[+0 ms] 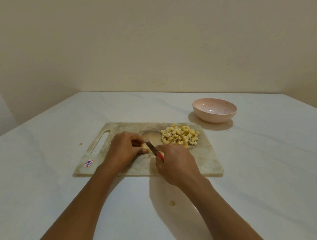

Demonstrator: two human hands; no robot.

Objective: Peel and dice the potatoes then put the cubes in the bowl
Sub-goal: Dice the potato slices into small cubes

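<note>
A worn pale cutting board lies in the middle of the table. My left hand holds a small piece of peeled potato down on the board, fingers curled around it. My right hand grips a red-handled knife; its blade rests against the potato piece. A heap of yellow potato cubes sits on the board's far right part. A pink bowl stands beyond the board to the right, with no cubes in it.
The white table runs to a beige wall at the back. A scrap of potato lies on the table near my right forearm, and another crumb sits left of the board. The board has a handle slot at its left end.
</note>
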